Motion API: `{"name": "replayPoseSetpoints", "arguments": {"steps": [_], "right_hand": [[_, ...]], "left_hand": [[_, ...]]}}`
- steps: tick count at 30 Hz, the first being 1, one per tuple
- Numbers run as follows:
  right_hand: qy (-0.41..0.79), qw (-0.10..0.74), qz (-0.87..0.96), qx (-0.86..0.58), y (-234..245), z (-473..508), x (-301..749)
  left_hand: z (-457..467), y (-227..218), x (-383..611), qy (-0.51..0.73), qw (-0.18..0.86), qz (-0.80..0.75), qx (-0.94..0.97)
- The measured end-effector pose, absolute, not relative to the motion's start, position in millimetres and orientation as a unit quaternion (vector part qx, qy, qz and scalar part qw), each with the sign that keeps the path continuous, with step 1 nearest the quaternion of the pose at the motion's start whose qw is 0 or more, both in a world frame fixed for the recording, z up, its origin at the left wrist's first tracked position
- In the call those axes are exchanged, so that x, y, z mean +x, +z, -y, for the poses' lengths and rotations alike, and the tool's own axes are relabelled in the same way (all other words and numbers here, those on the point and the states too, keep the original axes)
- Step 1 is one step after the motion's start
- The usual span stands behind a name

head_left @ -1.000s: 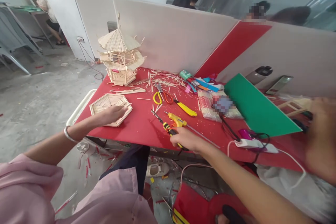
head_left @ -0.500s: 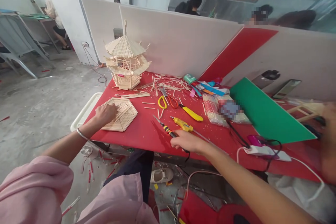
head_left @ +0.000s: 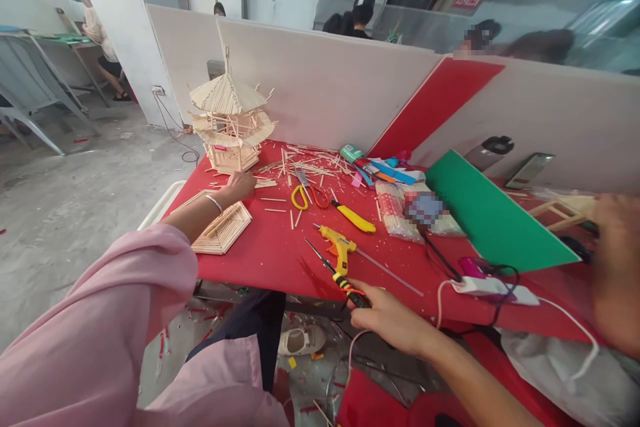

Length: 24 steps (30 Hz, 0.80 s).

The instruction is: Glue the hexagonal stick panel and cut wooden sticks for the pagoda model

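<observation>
My left hand (head_left: 240, 185) reaches over the hexagonal stick panel (head_left: 225, 235) to some thin wooden sticks (head_left: 266, 183) lying before the pagoda model (head_left: 231, 123). Its fingers are curled downward, and whatever they pinch is hidden. At the table's front edge, my right hand (head_left: 380, 312) grips a soldering iron (head_left: 345, 281) by its black-and-yellow handle. The iron's metal tip points up and to the left, clear of the panel. Just beyond it lies a yellow glue gun (head_left: 340, 245) with a long clear glue stick in its back.
Scissors (head_left: 306, 192) and yellow-handled pliers (head_left: 354, 217) lie mid-table among stick scraps. Bagged sticks (head_left: 394, 208), a leaning green board (head_left: 493, 213) and a power strip (head_left: 495, 290) are to the right. Another person's blurred arm (head_left: 617, 273) shows at the right edge.
My left hand has moved off the panel, forward and right, to the loose sticks. The right hand has drawn the soldering iron back towards me, away from the glue gun.
</observation>
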State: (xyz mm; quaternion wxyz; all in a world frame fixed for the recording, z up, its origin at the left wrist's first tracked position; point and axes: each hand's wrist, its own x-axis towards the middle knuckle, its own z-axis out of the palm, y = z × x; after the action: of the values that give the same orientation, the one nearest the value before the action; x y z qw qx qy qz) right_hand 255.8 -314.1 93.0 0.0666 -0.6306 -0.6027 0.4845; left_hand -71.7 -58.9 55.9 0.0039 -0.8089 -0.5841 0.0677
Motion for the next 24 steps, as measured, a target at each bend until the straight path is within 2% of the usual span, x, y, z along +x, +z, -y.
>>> {"name": "replayPoseSetpoints", "arguments": {"steps": [6, 12, 24], "right_hand": [[0.508, 0.098, 0.609, -0.602, 78.8, 330.3, 271.5], [0.507, 0.112, 0.616, -0.592, 85.2, 334.5, 269.7], [0.468, 0.053, 0.635, -0.612, 97.4, 344.8, 253.9]], "left_hand": [[36.3, 44.8, -66.1, 0.109, 0.014, 0.582, -0.806], [34.5, 42.6, -72.8, 0.12, 0.026, 0.587, -0.8], [32.4, 52.3, -74.9, 0.091, 0.002, 0.622, -0.777]]}}
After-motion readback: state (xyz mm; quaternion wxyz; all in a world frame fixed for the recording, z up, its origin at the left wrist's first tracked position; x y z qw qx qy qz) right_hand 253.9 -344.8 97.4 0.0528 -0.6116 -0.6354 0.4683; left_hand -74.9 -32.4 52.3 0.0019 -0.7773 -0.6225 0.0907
